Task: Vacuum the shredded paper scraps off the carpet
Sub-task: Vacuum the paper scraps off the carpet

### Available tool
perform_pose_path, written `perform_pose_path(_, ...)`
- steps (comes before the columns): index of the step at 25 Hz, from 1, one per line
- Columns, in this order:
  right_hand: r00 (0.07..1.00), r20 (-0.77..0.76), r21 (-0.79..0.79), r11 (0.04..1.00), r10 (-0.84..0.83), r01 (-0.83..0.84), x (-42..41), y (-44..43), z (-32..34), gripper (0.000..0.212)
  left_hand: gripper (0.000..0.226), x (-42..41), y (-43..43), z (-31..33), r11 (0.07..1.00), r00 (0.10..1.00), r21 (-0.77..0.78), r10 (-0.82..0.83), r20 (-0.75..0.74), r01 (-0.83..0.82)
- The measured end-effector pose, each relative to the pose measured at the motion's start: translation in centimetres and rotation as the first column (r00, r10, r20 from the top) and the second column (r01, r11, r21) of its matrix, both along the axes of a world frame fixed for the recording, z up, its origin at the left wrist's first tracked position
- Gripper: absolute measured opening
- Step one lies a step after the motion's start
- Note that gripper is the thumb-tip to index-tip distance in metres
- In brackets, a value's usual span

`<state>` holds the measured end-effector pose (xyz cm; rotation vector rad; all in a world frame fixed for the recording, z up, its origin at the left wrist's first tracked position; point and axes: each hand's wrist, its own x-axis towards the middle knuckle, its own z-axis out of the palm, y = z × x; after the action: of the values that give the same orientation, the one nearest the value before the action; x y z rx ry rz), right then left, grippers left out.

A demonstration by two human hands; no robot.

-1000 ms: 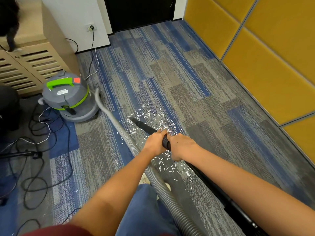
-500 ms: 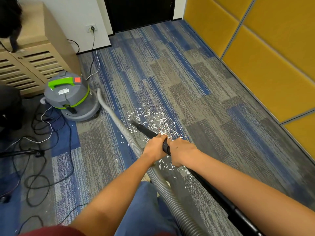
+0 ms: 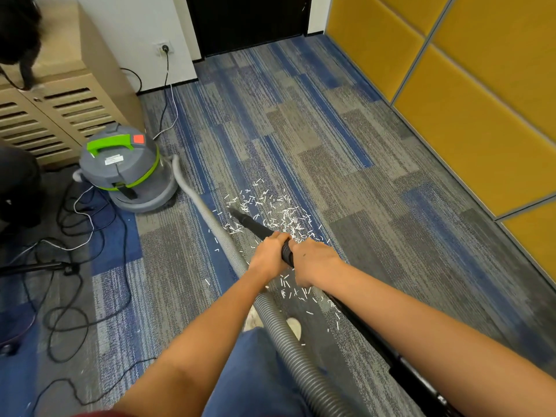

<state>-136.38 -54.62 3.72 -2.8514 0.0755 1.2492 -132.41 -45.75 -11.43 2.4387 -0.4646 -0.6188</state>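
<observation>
We hold the black vacuum wand with both hands close together. Our left hand is wrapped round it from the left, and our right hand grips it from the right just behind, so the fingers of both are curled tight on the tube. The wand slants forward and to the left, with its narrow tip down among the shredded paper scraps. These lie as a loose white scatter on the blue and grey striped carpet, thickest just ahead of our hands. A thinner trail runs back beneath our wrists toward our feet. A ribbed grey hose curves from under our arms along the left edge of the scraps to the grey canister vacuum. The canister has a green handle and stands on the carpet beside a slatted wooden cabinet. Black and white cables tangle over the floor left of it, and one lead runs up to a wall socket. Yellow padded panels line the wall on our right.
</observation>
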Motion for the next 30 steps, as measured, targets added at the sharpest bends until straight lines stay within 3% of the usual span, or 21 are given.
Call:
perform_pose_path(13,0.998,-0.012,-0.024,0.998,-0.055,0.055,4.3,3.2,-0.7,0.069,0.037,4.5,2.9,-0.2,1.0,1.0,-0.026,0.003,-0.023,-0.004)
perform_pose_path(24,0.985,0.012,-0.039,0.985,-0.17,0.17,4.8,4.6,-0.7,0.058,0.039,6.0,3.3,-0.1,0.994,0.994,-0.042,-0.105,-0.022,0.104)
perform_pose_path(30,0.991,0.03,-0.032,0.991,-0.129,0.13,5.3,7.3,-1.4,0.056,0.041,6.0,6.7,-1.7,0.999,1.0,-0.03,-0.025,0.015,0.025)
